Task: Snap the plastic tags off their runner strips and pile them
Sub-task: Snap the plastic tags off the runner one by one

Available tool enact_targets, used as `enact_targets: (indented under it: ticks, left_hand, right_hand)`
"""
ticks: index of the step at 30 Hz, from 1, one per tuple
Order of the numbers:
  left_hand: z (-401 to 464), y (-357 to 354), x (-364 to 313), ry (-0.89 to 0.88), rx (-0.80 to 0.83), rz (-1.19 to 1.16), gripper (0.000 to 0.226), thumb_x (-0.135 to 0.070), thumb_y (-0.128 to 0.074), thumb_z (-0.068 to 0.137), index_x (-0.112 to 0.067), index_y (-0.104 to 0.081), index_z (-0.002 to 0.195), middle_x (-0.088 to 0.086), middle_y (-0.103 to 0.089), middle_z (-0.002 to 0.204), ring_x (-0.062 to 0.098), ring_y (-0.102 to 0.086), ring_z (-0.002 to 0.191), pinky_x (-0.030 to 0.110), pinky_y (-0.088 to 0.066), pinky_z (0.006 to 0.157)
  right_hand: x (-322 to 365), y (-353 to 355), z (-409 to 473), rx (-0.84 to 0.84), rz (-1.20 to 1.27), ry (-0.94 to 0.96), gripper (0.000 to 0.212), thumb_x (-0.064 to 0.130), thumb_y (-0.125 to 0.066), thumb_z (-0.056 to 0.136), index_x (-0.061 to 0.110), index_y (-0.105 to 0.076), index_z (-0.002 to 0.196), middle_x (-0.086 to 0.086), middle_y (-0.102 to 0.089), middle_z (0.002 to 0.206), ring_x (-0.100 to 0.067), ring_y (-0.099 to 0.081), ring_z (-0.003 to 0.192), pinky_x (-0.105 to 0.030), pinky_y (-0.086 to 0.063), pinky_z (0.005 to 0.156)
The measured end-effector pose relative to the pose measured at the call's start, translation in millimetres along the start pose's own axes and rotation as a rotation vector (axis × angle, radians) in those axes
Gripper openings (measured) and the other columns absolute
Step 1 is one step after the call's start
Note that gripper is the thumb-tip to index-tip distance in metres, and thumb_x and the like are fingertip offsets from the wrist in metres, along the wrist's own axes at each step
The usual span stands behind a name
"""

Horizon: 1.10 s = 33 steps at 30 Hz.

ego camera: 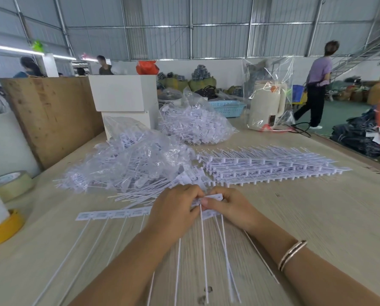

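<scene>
A white runner strip [114, 214] of plastic tags lies across the table in front of me, its long thin tails pointing toward me. My left hand [173, 209] grips the strip near its right end. My right hand [229, 206] pinches a single tag [214, 197] right beside the left hand. Just beyond my hands lies a loose pile of snapped-off tags [162, 186]. A neat stack of whole runner strips [268, 166] sits to the right of it.
Clear bags of tags [195, 124] lie at the back of the table, near white boxes [122, 93] and a blue basket [227, 108]. Tape rolls [10, 184] sit at the left edge. A bagged cream kettle [266, 104] stands far right. A person [315, 85] walks past.
</scene>
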<state>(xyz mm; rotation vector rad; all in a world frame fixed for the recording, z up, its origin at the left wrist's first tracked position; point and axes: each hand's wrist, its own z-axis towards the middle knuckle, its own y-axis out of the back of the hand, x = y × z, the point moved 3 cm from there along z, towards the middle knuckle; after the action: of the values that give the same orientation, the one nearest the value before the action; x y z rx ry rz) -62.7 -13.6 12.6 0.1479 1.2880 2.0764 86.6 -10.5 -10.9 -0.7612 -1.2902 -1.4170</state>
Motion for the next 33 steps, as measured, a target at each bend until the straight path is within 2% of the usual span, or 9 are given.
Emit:
enact_targets:
  ticks: [5, 9, 12, 15, 17, 20, 24, 29, 33]
  left_hand:
    - [-0.5, -3.6, 6.9, 0.113, 0.014, -0.053, 0.023, -0.032, -0.061, 0.086, -0.031, -0.066, 0.108, -0.008, -0.070, 0.101, 0.012, -0.063, 0.092, 0.026, -0.046, 0.072]
    - [-1.9, -4.5, 11.8, 0.145, 0.043, -0.164, 0.021, -0.027, -0.063, 0.086, -0.031, -0.070, 0.105, -0.007, -0.073, 0.094, 0.010, -0.065, 0.085, 0.029, -0.050, 0.075]
    - [-2.0, -5.3, 14.6, 0.163, 0.036, -0.254, 0.022, -0.022, -0.066, 0.085, -0.029, -0.072, 0.105, -0.009, -0.073, 0.095, 0.007, -0.066, 0.087, 0.029, -0.051, 0.079]
    - [-1.9, -5.7, 16.8, 0.155, 0.020, -0.293, 0.020, -0.022, -0.066, 0.084, -0.028, -0.073, 0.102, -0.009, -0.073, 0.090, 0.005, -0.065, 0.082, 0.023, -0.048, 0.073]
    - [-1.9, -6.3, 16.6, 0.148, 0.019, -0.333, 0.014, -0.026, -0.068, 0.083, -0.028, -0.074, 0.096, -0.010, -0.073, 0.083, 0.003, -0.063, 0.074, 0.022, -0.047, 0.068]
    - [-1.9, -8.2, 15.3, 0.161, 0.015, -0.422, 0.006, -0.032, -0.072, 0.081, -0.027, -0.074, 0.083, -0.009, -0.069, 0.068, 0.006, -0.063, 0.065, 0.029, -0.048, 0.065]
    - [-1.0, -8.7, 14.0, 0.206, -0.001, -0.529, 0.012, -0.029, -0.073, 0.079, -0.038, -0.068, 0.073, -0.015, -0.071, 0.072, -0.001, -0.066, 0.071, 0.027, -0.052, 0.072]
    - [0.0, -9.0, 16.7, 0.307, -0.086, -0.749, 0.006, -0.019, -0.072, 0.081, -0.020, -0.067, 0.078, -0.003, -0.071, 0.068, 0.011, -0.067, 0.065, 0.024, -0.051, 0.062]
    - [0.5, -6.7, 21.6, 0.328, -0.114, -0.599, 0.013, -0.023, -0.073, 0.080, -0.031, -0.063, 0.078, -0.009, -0.068, 0.074, 0.005, -0.064, 0.071, 0.022, -0.051, 0.067]
  right_hand:
    - [-1.2, -0.1, 0.4, 0.006, -0.036, 0.060, 0.017, 0.017, -0.066, 0.086, 0.000, -0.067, 0.086, -0.020, -0.059, 0.080, -0.018, -0.051, 0.072, -0.029, -0.038, 0.069]
    - [1.8, -1.3, -0.2, -0.002, -0.074, 0.112, 0.006, 0.012, -0.064, 0.087, 0.012, -0.067, 0.082, -0.007, -0.059, 0.076, -0.012, -0.051, 0.070, -0.019, -0.039, 0.066]
    - [4.1, -1.9, -0.4, -0.022, -0.099, 0.152, 0.015, 0.012, -0.065, 0.087, 0.024, -0.065, 0.077, 0.004, -0.061, 0.072, -0.006, -0.053, 0.068, -0.015, -0.039, 0.066]
    - [7.2, -3.4, -1.4, -0.028, -0.113, 0.191, 0.020, 0.011, -0.064, 0.088, 0.028, -0.065, 0.078, 0.015, -0.066, 0.068, 0.003, -0.056, 0.067, -0.011, -0.041, 0.066]
    - [7.4, -3.3, -1.1, -0.058, -0.147, 0.221, 0.018, 0.011, -0.064, 0.088, 0.026, -0.065, 0.078, 0.012, -0.067, 0.067, 0.000, -0.057, 0.066, -0.015, -0.042, 0.067]
    - [5.4, -1.6, 1.5, -0.112, -0.274, 0.265, 0.015, 0.017, -0.064, 0.089, 0.024, -0.065, 0.075, -0.003, -0.064, 0.068, -0.016, -0.058, 0.064, -0.034, -0.041, 0.072]
    - [7.8, -0.6, 1.3, -0.155, -0.255, 0.285, 0.030, 0.016, -0.065, 0.088, 0.039, -0.059, 0.069, 0.005, -0.057, 0.061, -0.008, -0.050, 0.059, -0.030, -0.037, 0.066]
    - [10.6, 7.0, 1.0, -0.270, -0.020, 0.261, 0.026, 0.012, -0.062, 0.089, 0.028, -0.061, 0.069, 0.012, -0.057, 0.058, 0.000, -0.051, 0.057, -0.013, -0.040, 0.059]
    - [4.5, 13.7, 2.2, -0.243, -0.120, 0.154, 0.021, 0.017, -0.065, 0.087, 0.024, -0.059, 0.069, 0.006, -0.053, 0.066, -0.009, -0.049, 0.064, -0.020, -0.038, 0.062]
